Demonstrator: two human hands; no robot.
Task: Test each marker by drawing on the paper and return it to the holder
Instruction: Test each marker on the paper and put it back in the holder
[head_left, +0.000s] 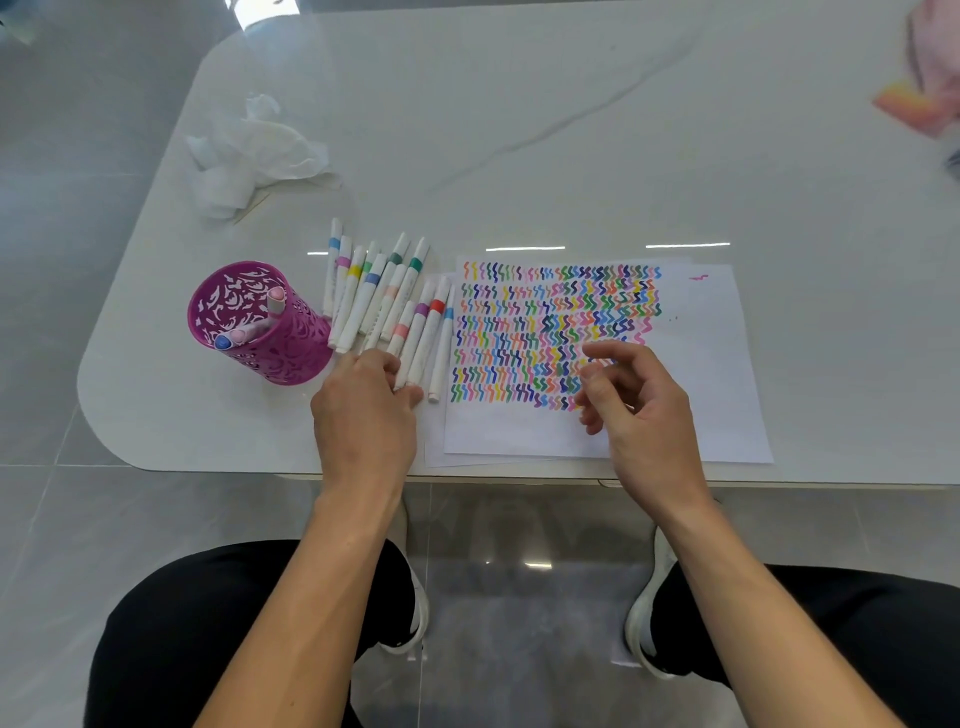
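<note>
Setting: a person sits at a white marble-look table (519, 130), black trousers and white shoes visible beneath its near edge.
Left hand: the left hand (366, 410) lies palm down at the near end of a row of markers (387, 301), fingertips touching the ends of the nearest few; the fingers are loosely extended and none is seen closed around a barrel.
Right hand: the right hand (631, 400) hangs over the lower right part of the drawn area, fingers curled loosely inward with a gap between thumb and forefinger, nothing visible in its grasp.
Markers: white-barrelled, with coloured bands in blue, pink, yellow, green, purple, red and peach, they lie side by side on the table between the holder and the paper.
Holder: a purple cut-out pattern cup (260, 325) stands left of the row, just beside it, with three markers inside, a pale pink cap and a blue cap showing.
Paper: white sheets (717, 374) lie right of the markers, the top one filled with rows of short multicoloured zigzag strokes, its lower strip and right margin mostly blank.
Far left: a crumpled white tissue (254, 150) rests well apart from the markers, near the table's rounded corner.
</note>
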